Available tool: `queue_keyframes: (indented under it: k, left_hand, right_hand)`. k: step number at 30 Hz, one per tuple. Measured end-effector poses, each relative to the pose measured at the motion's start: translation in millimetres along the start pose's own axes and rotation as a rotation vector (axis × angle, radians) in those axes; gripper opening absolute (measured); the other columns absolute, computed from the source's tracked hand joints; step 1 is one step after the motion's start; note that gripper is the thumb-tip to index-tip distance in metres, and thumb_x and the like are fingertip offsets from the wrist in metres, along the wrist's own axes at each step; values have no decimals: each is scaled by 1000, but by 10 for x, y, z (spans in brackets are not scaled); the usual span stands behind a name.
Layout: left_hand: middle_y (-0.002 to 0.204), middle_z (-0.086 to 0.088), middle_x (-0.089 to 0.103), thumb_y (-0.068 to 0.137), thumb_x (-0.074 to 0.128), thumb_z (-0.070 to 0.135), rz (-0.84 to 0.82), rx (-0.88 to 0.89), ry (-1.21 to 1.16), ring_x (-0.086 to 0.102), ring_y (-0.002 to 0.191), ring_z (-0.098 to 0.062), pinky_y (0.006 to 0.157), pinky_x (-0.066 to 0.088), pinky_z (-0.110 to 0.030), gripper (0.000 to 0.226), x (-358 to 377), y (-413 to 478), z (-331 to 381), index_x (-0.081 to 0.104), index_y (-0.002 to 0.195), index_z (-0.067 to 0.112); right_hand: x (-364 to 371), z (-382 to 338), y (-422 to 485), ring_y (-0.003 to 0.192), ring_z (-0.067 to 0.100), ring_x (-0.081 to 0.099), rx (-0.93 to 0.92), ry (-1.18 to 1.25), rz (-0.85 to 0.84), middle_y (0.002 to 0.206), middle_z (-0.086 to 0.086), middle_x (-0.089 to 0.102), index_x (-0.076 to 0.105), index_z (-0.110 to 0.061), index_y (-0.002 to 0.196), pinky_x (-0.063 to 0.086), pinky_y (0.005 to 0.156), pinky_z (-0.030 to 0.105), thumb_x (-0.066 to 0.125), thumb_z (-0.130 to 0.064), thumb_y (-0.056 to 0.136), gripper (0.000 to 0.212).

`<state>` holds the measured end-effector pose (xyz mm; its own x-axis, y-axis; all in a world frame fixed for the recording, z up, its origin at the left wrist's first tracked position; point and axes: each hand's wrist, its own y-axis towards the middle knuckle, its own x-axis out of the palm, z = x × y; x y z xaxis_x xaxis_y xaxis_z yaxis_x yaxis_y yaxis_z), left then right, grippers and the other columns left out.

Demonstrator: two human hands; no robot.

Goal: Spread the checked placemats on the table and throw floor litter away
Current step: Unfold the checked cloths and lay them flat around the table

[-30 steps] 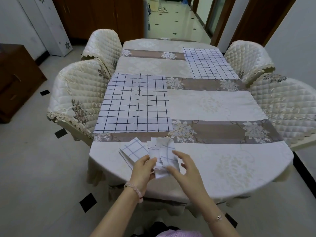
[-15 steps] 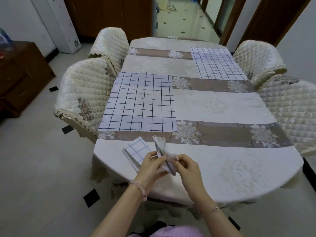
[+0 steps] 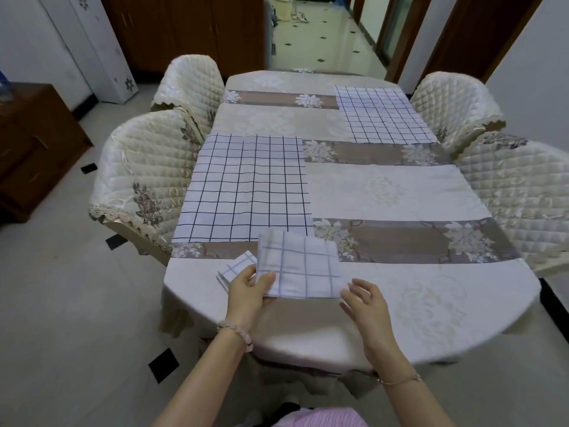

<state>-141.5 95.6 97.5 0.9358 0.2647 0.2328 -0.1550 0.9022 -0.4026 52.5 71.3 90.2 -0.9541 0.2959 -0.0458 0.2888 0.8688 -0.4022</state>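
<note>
Unfolding step: the left hand (image 3: 246,291) pinches a partly folded placemat (image 3: 301,266) over the near edge of the table (image 3: 431,303). The right hand (image 3: 366,300), fingers spread, hovers just beside it. Next, it should take the right corner and open it out.

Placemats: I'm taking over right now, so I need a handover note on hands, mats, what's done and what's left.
Hands: left hand grips the part-unfolded held mat at its left edge; right hand is open at its right corner, contact unclear.
Done: near-left mat and far-right mat lie spread on the table.
Left: spread the held mat, then the folded mat beside it; litter, none in view.
</note>
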Motion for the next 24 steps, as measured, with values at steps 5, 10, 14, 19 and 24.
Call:
queue_keyframes:
  k: [5,10,14,19,24]
  left_hand:
    - [87,-7,69,86,61,6,-35,65,139,67,82,-21,67,58,-30,7,151,-61,-61,63,86,13]
    - [75,4,65,83,64,23,-253,207,276,63,79,-16,71,53,-33,4,262,-233,-100,64,80,21]
    - [90,-8,70,83,61,33,-318,235,391,66,91,-25,82,54,-45,19,306,-322,-94,63,91,16]
    - [99,0,71,88,61,29,-326,215,265,67,97,-12,84,53,-30,21,358,-358,-1,60,97,10]
    - [86,8,72,91,56,15,-255,195,230,68,80,-6,70,54,-24,11,377,-359,64,57,81,11]
  right_hand:
    - [155,-199,-136,103,4,57,-259,-206,43,114,-6,60,56,-21,117,48,86,21,62,-19,89,29]
    - [465,-394,-224,91,2,66,-146,-24,-175,108,-5,66,60,-18,116,57,77,22,64,-25,87,31]
    - [518,-433,-240,71,3,64,-229,-2,-74,77,-7,67,63,-14,89,50,60,14,66,-23,86,10]
    - [468,-432,-249,66,1,60,-246,56,-131,72,-4,64,63,-13,83,50,59,14,58,-21,91,13]
    - [466,-391,-263,86,11,67,-166,127,-180,93,3,72,68,-14,96,54,78,25,47,-26,97,24]
